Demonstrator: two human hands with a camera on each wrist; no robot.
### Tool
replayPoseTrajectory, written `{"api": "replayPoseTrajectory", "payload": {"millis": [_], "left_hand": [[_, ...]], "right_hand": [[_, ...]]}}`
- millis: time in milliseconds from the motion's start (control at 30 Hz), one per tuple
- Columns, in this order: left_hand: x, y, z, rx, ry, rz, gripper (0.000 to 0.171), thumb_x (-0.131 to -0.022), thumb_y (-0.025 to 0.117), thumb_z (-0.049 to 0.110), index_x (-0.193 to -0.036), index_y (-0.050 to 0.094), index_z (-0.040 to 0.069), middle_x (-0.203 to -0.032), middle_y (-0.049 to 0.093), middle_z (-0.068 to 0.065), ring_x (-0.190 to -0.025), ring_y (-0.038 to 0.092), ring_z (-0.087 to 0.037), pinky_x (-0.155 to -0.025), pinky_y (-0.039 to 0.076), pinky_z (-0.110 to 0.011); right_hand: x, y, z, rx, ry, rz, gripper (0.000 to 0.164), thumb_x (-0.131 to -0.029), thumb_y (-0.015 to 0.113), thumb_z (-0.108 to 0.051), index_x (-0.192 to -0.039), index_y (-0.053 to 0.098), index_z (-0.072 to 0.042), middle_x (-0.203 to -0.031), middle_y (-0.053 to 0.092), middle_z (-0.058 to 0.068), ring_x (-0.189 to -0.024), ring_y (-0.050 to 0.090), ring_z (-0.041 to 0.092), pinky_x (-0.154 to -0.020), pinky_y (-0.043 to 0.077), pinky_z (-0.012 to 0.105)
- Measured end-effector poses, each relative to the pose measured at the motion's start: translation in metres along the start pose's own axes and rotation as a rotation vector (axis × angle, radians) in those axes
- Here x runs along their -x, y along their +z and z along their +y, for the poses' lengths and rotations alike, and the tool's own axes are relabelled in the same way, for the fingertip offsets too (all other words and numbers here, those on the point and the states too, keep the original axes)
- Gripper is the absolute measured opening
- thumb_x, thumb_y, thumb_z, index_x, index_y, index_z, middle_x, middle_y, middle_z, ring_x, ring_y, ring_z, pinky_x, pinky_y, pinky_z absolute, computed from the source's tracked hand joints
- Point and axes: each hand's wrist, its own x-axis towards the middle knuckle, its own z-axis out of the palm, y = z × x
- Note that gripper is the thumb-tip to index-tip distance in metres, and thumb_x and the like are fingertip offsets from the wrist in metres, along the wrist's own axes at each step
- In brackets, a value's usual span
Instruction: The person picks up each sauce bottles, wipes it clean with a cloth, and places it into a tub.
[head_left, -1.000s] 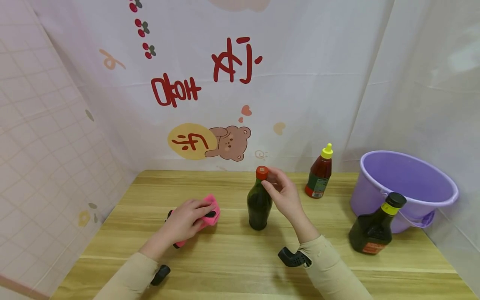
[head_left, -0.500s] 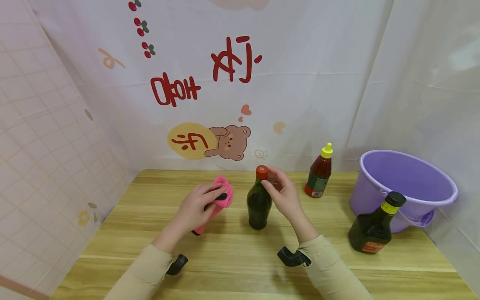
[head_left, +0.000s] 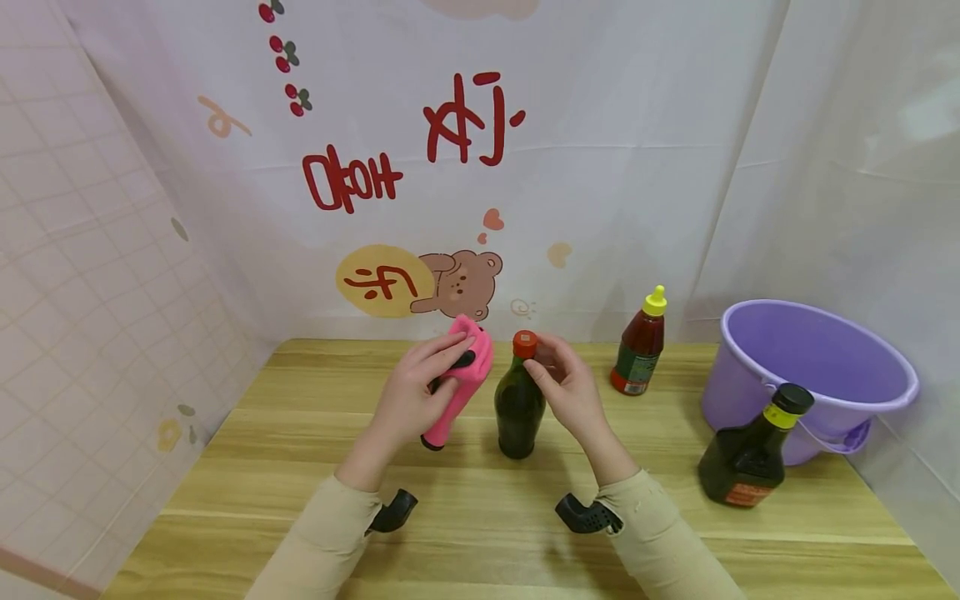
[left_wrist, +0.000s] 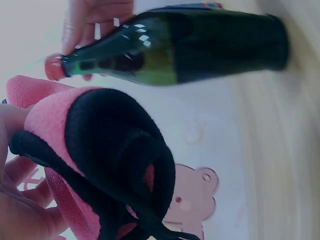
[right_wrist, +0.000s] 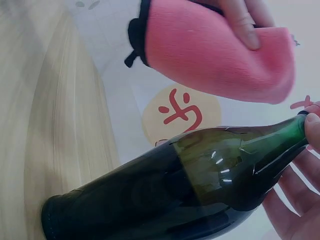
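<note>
A folded pink cloth with black edging is gripped in my left hand, lifted off the table just left of a dark green glass bottle. In the left wrist view the cloth's rolled black-edged end faces the camera. The bottle stands upright on the table, a red cap on its top. My right hand holds the bottle by its neck just under the cap, thumb in front. Dark liquid fills the bottle's lower part, as the right wrist view shows.
A red sauce bottle with a yellow nozzle stands at the back right. A dark square bottle with a black cap is in front of the purple bucket. A printed white curtain hangs behind the wooden table.
My left hand has carried the pink cloth up and to the right, close to the bottle, and the cloth now stands more upright. My right hand keeps its hold on the neck.
</note>
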Motion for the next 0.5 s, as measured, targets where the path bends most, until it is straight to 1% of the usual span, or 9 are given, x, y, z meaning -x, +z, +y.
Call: {"api": "replayPoseTrajectory", "payload": {"millis": [133, 200, 300, 400, 500], "left_hand": [[-0.009, 0.003, 0.007, 0.028, -0.010, 0.025, 0.048, -0.080, 0.069, -0.007, -0.126, 0.068, 0.006, -0.129, 0.064, -0.012, -0.115, 0.059, -0.030, -0.093, 0.050, -0.045], [-0.011, 0.004, 0.010, 0.040, -0.017, 0.028, 0.047, -0.081, 0.069, -0.006, -0.126, 0.068, 0.006, -0.128, 0.064, -0.012, -0.115, 0.059, -0.030, -0.093, 0.049, -0.044], [-0.014, 0.008, 0.013, 0.067, -0.038, 0.026, 0.047, -0.081, 0.069, -0.007, -0.127, 0.068, 0.006, -0.128, 0.064, -0.011, -0.117, 0.058, -0.029, -0.094, 0.050, -0.044], [-0.014, 0.012, 0.016, 0.093, -0.067, 0.028, 0.048, -0.081, 0.069, -0.008, -0.127, 0.068, 0.006, -0.128, 0.064, -0.011, -0.118, 0.058, -0.029, -0.093, 0.051, -0.044], [-0.013, 0.017, 0.018, 0.120, -0.102, 0.038, 0.049, -0.081, 0.070, -0.009, -0.127, 0.068, 0.006, -0.128, 0.064, -0.012, -0.115, 0.059, -0.030, -0.091, 0.053, -0.043]], "right_hand": [[0.000, 0.000, 0.000, -0.009, 0.005, 0.003, 0.037, -0.093, 0.069, -0.011, -0.128, 0.061, -0.005, -0.112, 0.069, 0.013, -0.100, 0.066, 0.024, -0.087, 0.053, 0.029], [0.000, 0.000, 0.000, -0.010, 0.010, 0.005, 0.037, -0.093, 0.069, -0.010, -0.129, 0.061, -0.004, -0.112, 0.069, 0.014, -0.101, 0.066, 0.025, -0.088, 0.053, 0.030], [-0.001, 0.000, -0.001, -0.009, 0.023, 0.006, 0.037, -0.094, 0.068, -0.009, -0.129, 0.061, -0.004, -0.113, 0.069, 0.015, -0.103, 0.066, 0.027, -0.090, 0.053, 0.035], [-0.002, -0.002, -0.003, -0.008, 0.044, -0.001, 0.037, -0.094, 0.067, -0.010, -0.131, 0.060, -0.004, -0.115, 0.068, 0.016, -0.106, 0.066, 0.027, -0.091, 0.053, 0.043], [-0.003, -0.003, -0.004, 0.005, 0.069, -0.009, 0.038, -0.095, 0.067, -0.013, -0.131, 0.061, -0.006, -0.116, 0.068, 0.016, -0.108, 0.066, 0.028, -0.091, 0.052, 0.047]]}}
